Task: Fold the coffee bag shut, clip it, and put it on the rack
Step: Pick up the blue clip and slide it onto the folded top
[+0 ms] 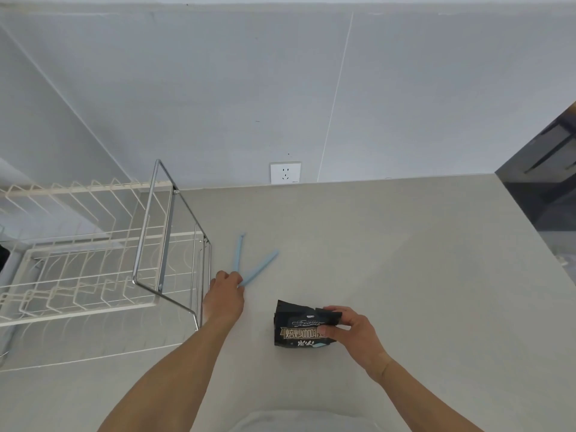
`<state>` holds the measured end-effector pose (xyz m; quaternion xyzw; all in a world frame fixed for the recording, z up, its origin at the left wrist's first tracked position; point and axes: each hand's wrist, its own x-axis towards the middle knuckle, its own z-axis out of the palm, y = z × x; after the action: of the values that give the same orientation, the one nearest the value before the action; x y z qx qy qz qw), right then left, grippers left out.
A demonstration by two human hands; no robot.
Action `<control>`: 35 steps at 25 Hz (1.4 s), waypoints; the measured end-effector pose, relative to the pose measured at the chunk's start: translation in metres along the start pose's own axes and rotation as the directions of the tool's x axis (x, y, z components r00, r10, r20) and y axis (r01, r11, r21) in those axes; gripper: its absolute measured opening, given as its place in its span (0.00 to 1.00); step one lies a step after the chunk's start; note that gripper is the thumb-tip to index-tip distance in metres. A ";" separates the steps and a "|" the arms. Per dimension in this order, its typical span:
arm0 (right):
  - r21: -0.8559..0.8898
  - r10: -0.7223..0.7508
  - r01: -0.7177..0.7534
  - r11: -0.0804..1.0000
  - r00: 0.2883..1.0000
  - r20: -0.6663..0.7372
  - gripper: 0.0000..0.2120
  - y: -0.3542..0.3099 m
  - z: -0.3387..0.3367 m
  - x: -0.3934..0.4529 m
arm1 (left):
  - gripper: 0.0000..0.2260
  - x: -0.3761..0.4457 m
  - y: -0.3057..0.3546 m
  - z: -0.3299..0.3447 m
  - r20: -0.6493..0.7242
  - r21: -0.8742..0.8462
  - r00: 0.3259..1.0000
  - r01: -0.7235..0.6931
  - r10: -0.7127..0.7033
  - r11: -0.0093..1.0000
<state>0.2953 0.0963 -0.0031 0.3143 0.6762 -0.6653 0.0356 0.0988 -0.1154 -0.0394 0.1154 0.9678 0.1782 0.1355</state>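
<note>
A small black coffee bag with gold and white lettering lies on the grey counter. My right hand grips its folded top edge on the right side. A light blue clip, spread open in a V, lies on the counter behind the bag. My left hand has its fingers closed on the clip's hinged end. The chrome wire rack stands just left of my left hand.
A white wire dish rack sits at the left, partly under the chrome rack. A wall socket is on the grey wall behind. The counter ends at the right, with a dark drop beyond.
</note>
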 end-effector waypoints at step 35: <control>0.148 -0.014 0.014 0.989 1.000 -0.006 0.17 0.014 0.002 0.005 | 0.13 -0.103 0.043 -0.029 0.119 -0.820 0.987 0.036 0.109 0.572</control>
<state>0.2969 0.0948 -0.0177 0.3130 0.6273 -0.7131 0.0058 0.1938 -0.1129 0.0258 0.0734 0.7592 0.5984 0.2452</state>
